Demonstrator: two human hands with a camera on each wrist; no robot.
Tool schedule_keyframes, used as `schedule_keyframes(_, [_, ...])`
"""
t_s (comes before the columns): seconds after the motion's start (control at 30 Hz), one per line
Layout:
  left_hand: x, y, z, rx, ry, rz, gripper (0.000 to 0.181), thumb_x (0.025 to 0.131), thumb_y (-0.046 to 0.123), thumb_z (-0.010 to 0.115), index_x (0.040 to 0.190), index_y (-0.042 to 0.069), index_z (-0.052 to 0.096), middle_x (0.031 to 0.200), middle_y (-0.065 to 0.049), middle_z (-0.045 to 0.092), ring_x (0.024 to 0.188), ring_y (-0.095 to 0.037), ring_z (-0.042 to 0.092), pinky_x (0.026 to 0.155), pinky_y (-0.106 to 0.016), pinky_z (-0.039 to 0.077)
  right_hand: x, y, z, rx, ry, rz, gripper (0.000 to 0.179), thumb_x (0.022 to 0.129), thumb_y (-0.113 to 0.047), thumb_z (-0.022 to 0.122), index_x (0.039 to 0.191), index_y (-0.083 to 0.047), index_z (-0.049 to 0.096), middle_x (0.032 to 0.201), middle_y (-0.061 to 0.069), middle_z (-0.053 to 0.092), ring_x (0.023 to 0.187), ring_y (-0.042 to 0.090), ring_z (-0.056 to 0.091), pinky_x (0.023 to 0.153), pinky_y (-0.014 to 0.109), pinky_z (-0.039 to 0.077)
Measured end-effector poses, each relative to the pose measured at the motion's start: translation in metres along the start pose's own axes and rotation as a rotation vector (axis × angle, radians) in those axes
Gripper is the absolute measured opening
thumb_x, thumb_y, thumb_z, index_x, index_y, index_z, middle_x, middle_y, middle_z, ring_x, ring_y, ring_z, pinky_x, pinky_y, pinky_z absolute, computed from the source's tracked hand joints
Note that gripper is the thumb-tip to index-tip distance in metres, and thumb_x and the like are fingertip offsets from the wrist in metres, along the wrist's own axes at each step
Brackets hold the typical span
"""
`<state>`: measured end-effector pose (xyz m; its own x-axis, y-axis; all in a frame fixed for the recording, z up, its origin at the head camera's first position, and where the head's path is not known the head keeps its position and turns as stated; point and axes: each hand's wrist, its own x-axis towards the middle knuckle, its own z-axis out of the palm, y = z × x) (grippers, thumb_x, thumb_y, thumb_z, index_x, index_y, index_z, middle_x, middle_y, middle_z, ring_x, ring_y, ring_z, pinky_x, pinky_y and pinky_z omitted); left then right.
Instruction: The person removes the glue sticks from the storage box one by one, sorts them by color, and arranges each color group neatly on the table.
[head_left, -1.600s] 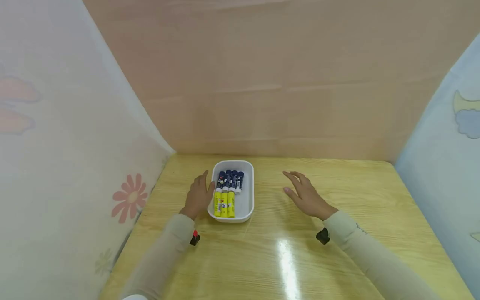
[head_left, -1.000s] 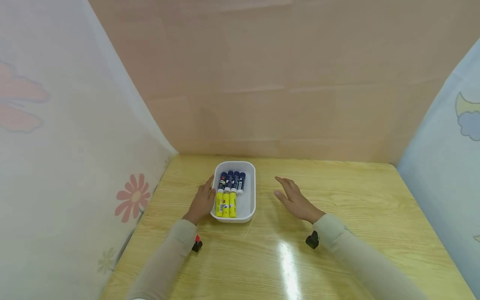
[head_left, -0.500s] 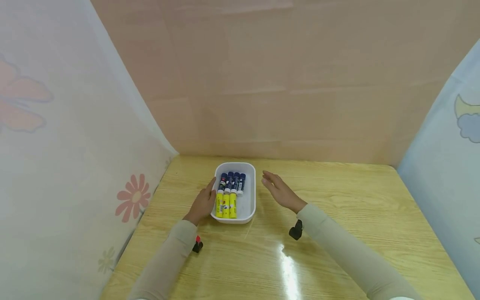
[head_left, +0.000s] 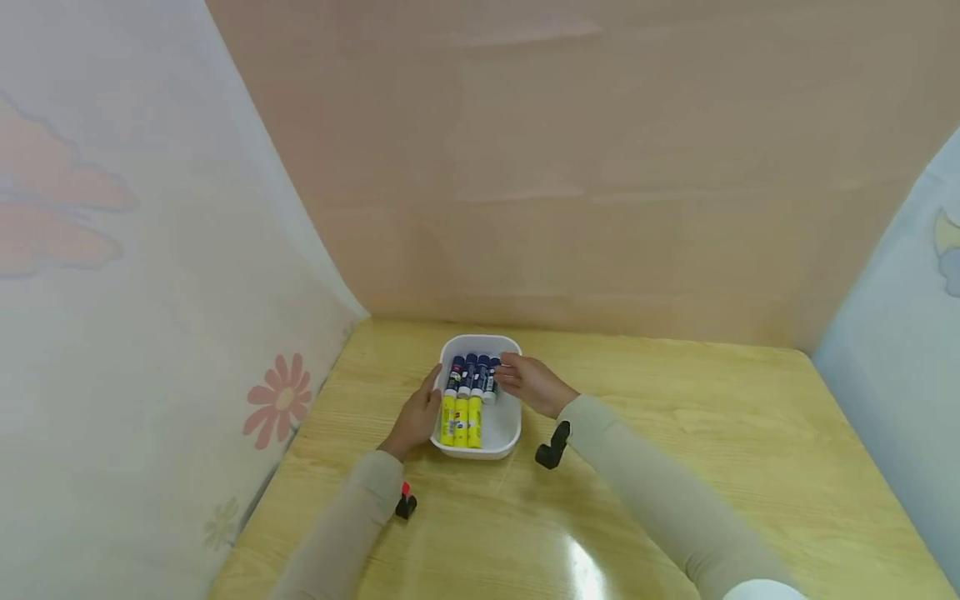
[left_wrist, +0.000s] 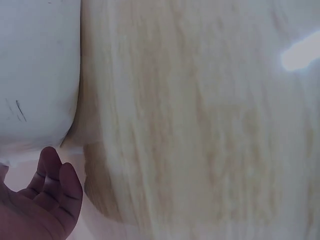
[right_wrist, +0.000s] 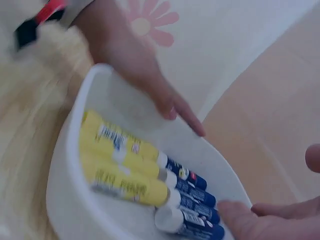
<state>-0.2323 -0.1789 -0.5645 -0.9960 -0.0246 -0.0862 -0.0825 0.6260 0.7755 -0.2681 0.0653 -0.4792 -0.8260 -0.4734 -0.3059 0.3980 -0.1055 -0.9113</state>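
Navy sticks (head_left: 470, 377), four of them, lie side by side in the far left part of a white tray (head_left: 501, 427), with three yellow sticks (head_left: 461, 422) just nearer, their ends close to the navy row. The tray sits near the back of the counter (head_left: 750, 417). The left hand (head_left: 416, 421) rests against the tray's left side, thumb at the rim, its fingers extended and slightly bent, with no stick in them. The right hand (head_left: 536, 385) reaches in over the right rim, its fingers unclosed and the thumb standing apart; the fingertips are beside or touching the rightmost navy stick (right_wrist: 192, 223), too close to tell which.

The likeliest slip is rolling: that round barrel has bare tray to its right, so a glancing nudge could send it there and loosen the row. A pinch set too far left might snag the neighbouring stick, since they lie so tightly together. Lifting by one end alone could let the other swing down into the yellow sticks. If the right hand presses on the rim, the tray may skid over the glossy counter, because the left hand seems only to steady it.
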Motion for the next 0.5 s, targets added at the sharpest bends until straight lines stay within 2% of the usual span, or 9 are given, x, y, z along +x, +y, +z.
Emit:
schedule_keyframes(0.13, [0.001,-0.003,0.003,-0.018,-0.005,0.013,0.051,0.106,0.038,0.03,0.154,0.044,0.015,0.155,-0.009,0.033,0.135,-0.034,0.039,0.108,-0.056,0.028,0.014,0.004,0.005,0.145,0.063,0.068,0.068,0.104,-0.028,0.041,0.152,0.007,0.008,0.154,0.028,0.012,0.143,0.038,0.015,0.115,0.046,0.015])
schedule_keyframes(0.23, [0.001,-0.005,0.003,-0.028,-0.003,0.012,0.051,0.106,0.037,0.03,0.154,0.044,0.016,0.155,-0.009,0.034,0.134,-0.034,0.04,0.107,-0.056,0.028,0.022,0.007,0.009,0.185,0.105,0.099,0.072,0.102,-0.03,0.045,0.151,0.006,0.007,0.149,0.023,0.013,0.136,0.033,0.016,0.114,0.044,0.014])
schedule_keyframes(0.4, [-0.002,-0.004,0.001,-0.064,0.012,-0.01,0.05,0.106,0.037,0.031,0.154,0.043,0.018,0.154,-0.01,0.036,0.127,-0.034,0.047,0.106,-0.058,0.03,0.031,0.008,0.017,0.227,0.144,0.126,0.075,0.1,-0.032,0.045,0.151,0.004,0.004,0.141,0.016,0.012,0.113,0.025,0.019,0.104,0.039,0.015])
schedule_keyframes(0.47, [-0.001,-0.003,0.002,-0.063,0.013,-0.013,0.05,0.106,0.038,0.031,0.155,0.042,0.018,0.153,-0.01,0.036,0.125,-0.033,0.048,0.106,-0.057,0.03,0.033,0.009,0.019,0.249,0.168,0.144,0.077,0.099,-0.032,0.046,0.15,0.001,0.0,0.142,0.016,0.011,0.112,0.024,0.019,0.104,0.037,0.014])
schedule_keyframes(0.5, [-0.001,-0.003,0.003,-0.059,0.011,-0.011,0.05,0.106,0.038,0.03,0.155,0.041,0.018,0.154,-0.009,0.036,0.126,-0.032,0.048,0.106,-0.057,0.03,0.034,0.009,0.02,0.257,0.178,0.155,0.08,0.099,-0.032,0.047,0.151,0.0,-0.005,0.148,0.017,0.007,0.119,0.024,0.019,0.108,0.036,0.012])
